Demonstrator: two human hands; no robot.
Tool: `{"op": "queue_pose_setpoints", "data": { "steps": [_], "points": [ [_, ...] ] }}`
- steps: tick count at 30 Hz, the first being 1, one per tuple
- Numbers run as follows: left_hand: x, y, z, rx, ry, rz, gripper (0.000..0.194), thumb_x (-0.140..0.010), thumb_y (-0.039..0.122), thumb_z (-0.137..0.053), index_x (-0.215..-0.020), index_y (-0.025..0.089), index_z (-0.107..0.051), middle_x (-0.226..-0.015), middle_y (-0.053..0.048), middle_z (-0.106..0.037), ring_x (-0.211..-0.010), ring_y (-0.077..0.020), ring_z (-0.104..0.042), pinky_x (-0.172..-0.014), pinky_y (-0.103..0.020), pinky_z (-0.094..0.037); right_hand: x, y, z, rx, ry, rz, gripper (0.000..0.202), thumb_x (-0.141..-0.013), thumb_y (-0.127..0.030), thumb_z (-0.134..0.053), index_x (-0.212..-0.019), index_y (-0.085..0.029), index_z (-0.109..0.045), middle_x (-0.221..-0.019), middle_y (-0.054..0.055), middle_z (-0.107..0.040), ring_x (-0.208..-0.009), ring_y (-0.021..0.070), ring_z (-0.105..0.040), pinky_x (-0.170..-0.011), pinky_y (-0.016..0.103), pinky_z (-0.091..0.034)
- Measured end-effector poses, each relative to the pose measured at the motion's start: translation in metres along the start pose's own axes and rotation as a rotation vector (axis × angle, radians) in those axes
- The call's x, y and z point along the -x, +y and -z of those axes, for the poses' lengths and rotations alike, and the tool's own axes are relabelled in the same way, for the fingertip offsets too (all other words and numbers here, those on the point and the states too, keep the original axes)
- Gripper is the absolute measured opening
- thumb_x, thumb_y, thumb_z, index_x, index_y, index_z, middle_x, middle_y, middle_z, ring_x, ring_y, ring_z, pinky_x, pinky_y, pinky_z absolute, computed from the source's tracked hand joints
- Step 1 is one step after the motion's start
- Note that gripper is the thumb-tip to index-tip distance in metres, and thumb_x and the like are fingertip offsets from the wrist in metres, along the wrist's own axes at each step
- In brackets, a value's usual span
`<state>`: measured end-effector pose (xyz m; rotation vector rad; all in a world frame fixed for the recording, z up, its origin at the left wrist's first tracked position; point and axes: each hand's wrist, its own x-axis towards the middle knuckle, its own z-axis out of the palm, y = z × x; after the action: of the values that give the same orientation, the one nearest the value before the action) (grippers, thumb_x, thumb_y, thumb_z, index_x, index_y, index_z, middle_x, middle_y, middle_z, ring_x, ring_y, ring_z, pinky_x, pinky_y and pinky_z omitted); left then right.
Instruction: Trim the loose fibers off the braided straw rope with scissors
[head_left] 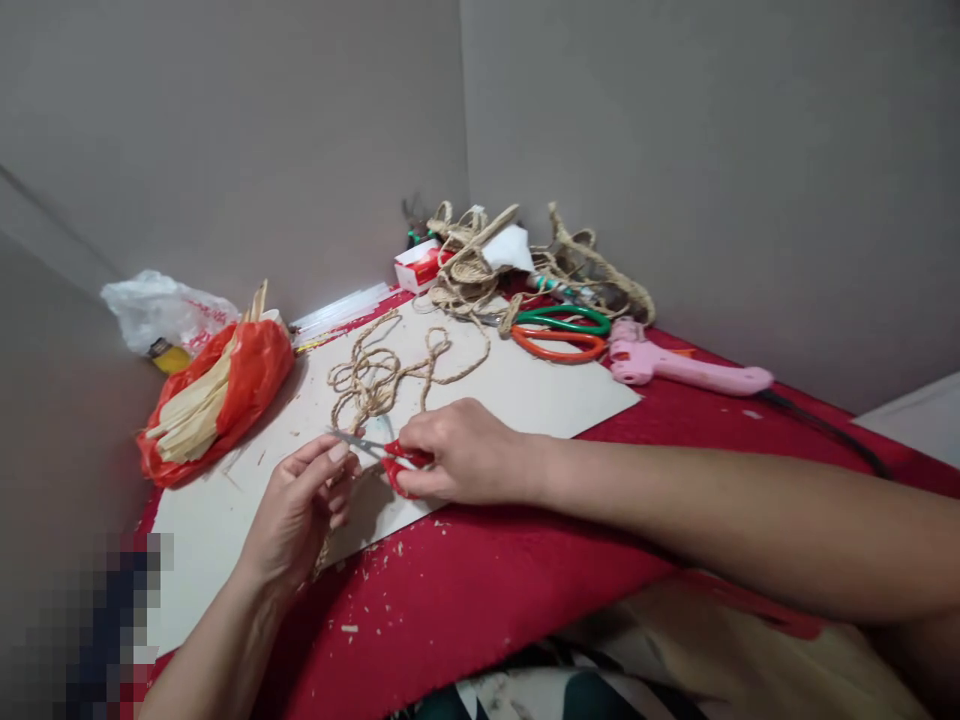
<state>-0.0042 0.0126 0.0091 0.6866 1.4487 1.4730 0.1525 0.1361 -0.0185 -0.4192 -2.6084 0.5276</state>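
Note:
In my right hand (465,455) is a small pair of scissors with red handles (394,470); its blades point left toward the fingertips of my left hand (304,505). The fingers of my left hand are closed on a braided straw rope. A tail of that rope hangs below the hand, and the blades lie close against the fingertips. Just beyond both hands a loose tangle of braided straw rope (371,375) rests on a white sheet (540,395). Whether the blades are cutting the rope cannot be made out.
At left, a red plastic bag (262,375) holds pale dry husks (195,410), beside a clear plastic bag (169,310). Toward the back are glue sticks (345,308), a rope pile (472,265), and larger scissors with green and orange handles (562,333). A pink glue gun (690,370) lies right on the red cloth (465,600).

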Motion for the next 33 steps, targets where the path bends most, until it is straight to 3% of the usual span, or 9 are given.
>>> {"op": "queue_pose_setpoints", "data": {
  "steps": [3,11,13,17,21,25,29,33],
  "points": [
    [0.000,0.002,-0.011,-0.034,-0.001,-0.020,0.028,-0.072,0.034,-0.075,-0.090,0.013,-0.071,-0.051,0.007,-0.042,-0.040,-0.0034,-0.028,-0.036,-0.017,-0.023,0.001,-0.006,0.003,-0.009,-0.064,-0.026,0.028,-0.079,-0.043,-0.056,-0.071,-0.017,-0.063,-0.071,0.002,-0.066,-0.058,0.0096,-0.047,-0.055,0.025,-0.020],
    [0.004,0.005,-0.020,-0.085,0.108,-0.155,0.022,-0.072,0.033,-0.076,-0.079,0.013,-0.072,-0.053,0.005,-0.048,-0.039,-0.0020,-0.033,-0.039,-0.016,-0.025,-0.005,-0.002,0.016,-0.295,-0.146,0.015,0.021,-0.077,-0.034,-0.061,-0.068,-0.016,-0.059,-0.063,-0.001,-0.057,-0.059,0.0076,-0.043,-0.057,0.022,-0.029],
    [0.006,0.004,-0.020,-0.088,0.119,-0.173,0.022,-0.072,0.034,-0.076,-0.078,0.013,-0.071,-0.054,0.004,-0.050,-0.039,-0.0022,-0.034,-0.038,-0.017,-0.025,-0.008,0.002,0.017,-0.493,-0.248,-0.042,0.020,-0.077,-0.031,-0.062,-0.066,-0.015,-0.055,-0.059,-0.003,-0.053,-0.055,0.0064,-0.046,-0.055,0.020,-0.032],
    [0.009,0.000,-0.020,-0.099,0.120,-0.202,0.023,-0.073,0.036,-0.074,-0.077,0.014,-0.070,-0.055,0.003,-0.053,-0.038,-0.0023,-0.033,-0.038,-0.017,-0.024,-0.013,0.011,0.010,-1.091,-0.578,-0.131,0.024,-0.079,-0.036,-0.061,-0.073,-0.015,-0.052,-0.063,-0.005,-0.056,-0.055,0.0076,-0.058,-0.052,0.019,-0.043],
    [0.008,-0.005,-0.021,-0.106,0.104,-0.221,0.022,-0.073,0.035,-0.075,-0.077,0.015,-0.069,-0.051,0.006,-0.048,-0.041,-0.0039,-0.035,-0.040,-0.017,-0.027,-0.015,0.015,-0.001,-1.316,-0.765,-0.094,0.040,-0.068,-0.046,-0.074,-0.086,-0.017,-0.052,-0.072,-0.006,-0.061,-0.060,0.0100,-0.065,-0.051,0.019,-0.050],
    [0.002,-0.011,-0.022,-0.101,0.041,-0.163,0.026,-0.068,0.036,-0.078,-0.070,0.013,-0.067,-0.045,0.006,-0.044,-0.038,-0.0043,-0.033,-0.038,-0.017,-0.025,-0.017,0.016,-0.005,-1.323,-0.820,-0.127,0.047,-0.064,-0.054,-0.074,-0.078,-0.013,-0.058,-0.077,-0.001,-0.069,-0.051,0.0070,-0.062,-0.045,0.016,-0.047],
    [0.001,-0.018,-0.021,-0.056,0.030,-0.130,0.032,-0.073,0.044,-0.071,-0.067,0.014,-0.063,-0.041,0.008,-0.039,-0.034,-0.0038,-0.027,-0.036,-0.017,-0.022,-0.013,0.006,-0.003,-1.340,-0.823,-0.131,0.052,-0.064,-0.059,-0.072,-0.080,-0.011,-0.063,-0.074,0.001,-0.069,-0.049,0.0074,-0.061,-0.045,0.017,-0.048],
    [0.006,-0.029,-0.022,-0.033,0.059,-0.100,0.040,-0.072,0.050,-0.070,-0.059,0.014,-0.058,-0.038,0.006,-0.039,-0.031,-0.0049,-0.028,-0.034,-0.018,-0.024,-0.003,-0.009,-0.008,-1.155,-0.577,-0.141,0.044,-0.065,-0.049,-0.075,-0.084,-0.011,-0.065,-0.061,-0.004,-0.061,-0.041,0.0047,-0.053,-0.041,0.015,-0.043]
  ]
}}
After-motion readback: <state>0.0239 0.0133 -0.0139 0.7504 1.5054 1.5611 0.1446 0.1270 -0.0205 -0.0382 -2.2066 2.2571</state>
